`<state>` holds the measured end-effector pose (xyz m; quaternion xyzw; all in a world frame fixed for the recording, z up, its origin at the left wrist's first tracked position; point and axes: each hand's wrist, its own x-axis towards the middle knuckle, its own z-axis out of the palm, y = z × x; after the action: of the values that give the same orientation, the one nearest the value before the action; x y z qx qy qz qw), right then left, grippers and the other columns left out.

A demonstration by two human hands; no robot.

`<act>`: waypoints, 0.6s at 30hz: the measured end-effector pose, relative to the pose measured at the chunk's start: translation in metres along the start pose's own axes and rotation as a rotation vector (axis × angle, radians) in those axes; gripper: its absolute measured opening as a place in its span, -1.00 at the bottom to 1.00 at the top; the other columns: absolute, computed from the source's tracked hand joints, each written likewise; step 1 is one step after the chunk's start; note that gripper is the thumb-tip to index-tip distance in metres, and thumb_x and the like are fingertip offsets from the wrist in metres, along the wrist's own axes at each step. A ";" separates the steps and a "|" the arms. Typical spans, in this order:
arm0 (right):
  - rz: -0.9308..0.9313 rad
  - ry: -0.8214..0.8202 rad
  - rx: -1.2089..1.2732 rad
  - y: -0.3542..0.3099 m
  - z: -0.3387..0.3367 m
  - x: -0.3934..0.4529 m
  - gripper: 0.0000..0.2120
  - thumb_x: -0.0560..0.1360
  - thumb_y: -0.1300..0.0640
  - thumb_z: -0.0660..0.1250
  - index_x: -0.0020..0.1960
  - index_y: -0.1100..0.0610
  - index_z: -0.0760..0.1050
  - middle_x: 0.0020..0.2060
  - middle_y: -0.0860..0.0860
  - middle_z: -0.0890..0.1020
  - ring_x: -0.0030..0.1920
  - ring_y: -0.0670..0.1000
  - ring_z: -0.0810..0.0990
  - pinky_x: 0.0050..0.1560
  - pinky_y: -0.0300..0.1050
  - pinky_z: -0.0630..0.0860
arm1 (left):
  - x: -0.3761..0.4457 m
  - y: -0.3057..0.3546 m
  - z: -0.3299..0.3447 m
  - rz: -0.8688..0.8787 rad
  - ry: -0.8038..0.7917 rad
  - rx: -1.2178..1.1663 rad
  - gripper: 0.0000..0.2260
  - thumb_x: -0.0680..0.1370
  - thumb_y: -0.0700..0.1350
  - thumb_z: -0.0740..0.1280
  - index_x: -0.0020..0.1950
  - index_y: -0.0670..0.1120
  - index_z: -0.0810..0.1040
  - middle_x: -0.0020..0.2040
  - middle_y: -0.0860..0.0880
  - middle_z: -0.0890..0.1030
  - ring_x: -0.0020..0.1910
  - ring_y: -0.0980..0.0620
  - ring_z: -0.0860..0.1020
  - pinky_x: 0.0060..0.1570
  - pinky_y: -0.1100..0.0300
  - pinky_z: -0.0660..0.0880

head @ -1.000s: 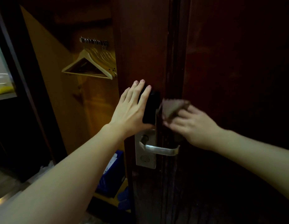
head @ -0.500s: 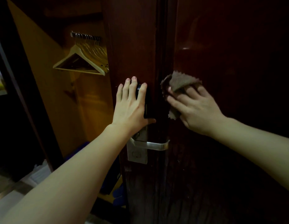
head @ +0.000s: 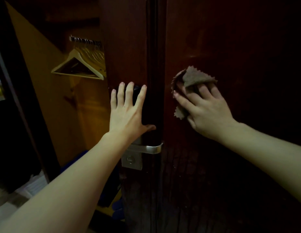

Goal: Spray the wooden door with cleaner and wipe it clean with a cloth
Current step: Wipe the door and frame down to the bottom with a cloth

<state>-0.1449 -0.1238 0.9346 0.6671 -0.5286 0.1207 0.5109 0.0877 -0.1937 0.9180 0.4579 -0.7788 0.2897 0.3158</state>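
Note:
The dark red-brown wooden door [head: 230, 47] fills the right half of the view, seen edge-on at its left side. My right hand [head: 205, 111] presses a small brown cloth [head: 191, 78] with a zigzag edge flat against the door face, fingers spread and fairly straight. My left hand [head: 128, 111] lies flat with straight fingers on the door's narrow side, over a black lock panel [head: 138, 96]. Below it sits a silver lever handle [head: 146, 148] on a metal plate. No spray bottle is in view.
To the left stands an open wardrobe with wooden hangers [head: 82, 64] on a rail. Blue items [head: 117, 206] lie on the floor at the wardrobe's base. A dark frame [head: 20, 98] runs down the far left.
My right hand with the cloth has moved up and to the right, from the door's edge onto its face. My left hand stays flat over the lock panel.

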 end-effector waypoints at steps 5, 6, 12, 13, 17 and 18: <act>-0.207 -0.031 0.039 -0.040 0.040 -0.069 -0.49 0.45 0.05 0.16 0.39 0.09 0.48 0.18 0.08 0.61 0.17 0.23 0.38 0.23 0.24 0.25 | -0.001 0.006 0.001 -0.032 -0.012 0.020 0.13 0.24 0.42 0.43 0.58 -0.01 -0.10 0.54 -0.21 -0.03 0.53 -0.27 -0.14 0.48 -0.20 -0.15; -0.239 -0.057 0.035 -0.045 0.043 -0.081 -0.48 0.45 0.06 0.18 0.39 0.09 0.47 0.19 0.07 0.61 0.21 0.22 0.38 0.27 0.24 0.23 | -0.002 0.007 0.002 -0.036 -0.011 0.023 0.14 0.24 0.43 0.42 0.58 -0.02 -0.11 0.54 -0.22 -0.05 0.53 -0.27 -0.16 0.48 -0.20 -0.15; -0.111 0.042 0.052 -0.027 0.026 -0.052 -0.50 0.47 0.02 0.11 0.33 0.12 0.52 0.16 0.10 0.62 0.13 0.22 0.38 0.16 0.17 0.29 | -0.004 0.015 0.010 -0.081 0.020 -0.006 0.18 0.23 0.41 0.44 0.58 -0.04 -0.15 0.54 -0.24 -0.16 0.51 -0.27 -0.26 0.48 -0.19 -0.20; -0.035 0.059 0.047 -0.019 0.020 -0.041 -0.47 0.45 0.02 0.09 0.36 0.12 0.50 0.21 0.12 0.60 0.14 0.23 0.36 0.17 0.19 0.29 | -0.005 0.018 0.013 -0.083 0.030 -0.011 0.19 0.24 0.41 0.44 0.58 -0.05 -0.17 0.54 -0.24 -0.21 0.51 -0.27 -0.30 0.48 -0.19 -0.22; 0.120 0.097 0.018 -0.016 0.020 -0.040 -0.46 0.47 0.04 0.14 0.42 0.13 0.43 0.30 0.13 0.53 0.25 0.28 0.33 0.26 0.35 0.29 | -0.012 0.025 0.024 -0.014 0.056 -0.030 0.14 0.28 0.37 0.44 0.59 -0.04 -0.17 0.55 -0.22 -0.26 0.50 -0.29 -0.32 0.47 -0.24 -0.23; 0.110 0.108 0.021 -0.023 0.028 -0.053 -0.47 0.47 0.05 0.16 0.41 0.13 0.44 0.28 0.12 0.55 0.23 0.28 0.35 0.24 0.34 0.30 | -0.013 0.024 0.026 0.003 0.065 -0.035 0.11 0.29 0.35 0.45 0.59 -0.02 -0.14 0.56 -0.22 -0.23 0.51 -0.29 -0.31 0.47 -0.24 -0.22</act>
<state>-0.1579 -0.1169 0.8718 0.6350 -0.5349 0.1898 0.5241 0.0651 -0.1960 0.8879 0.4415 -0.7737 0.2914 0.3485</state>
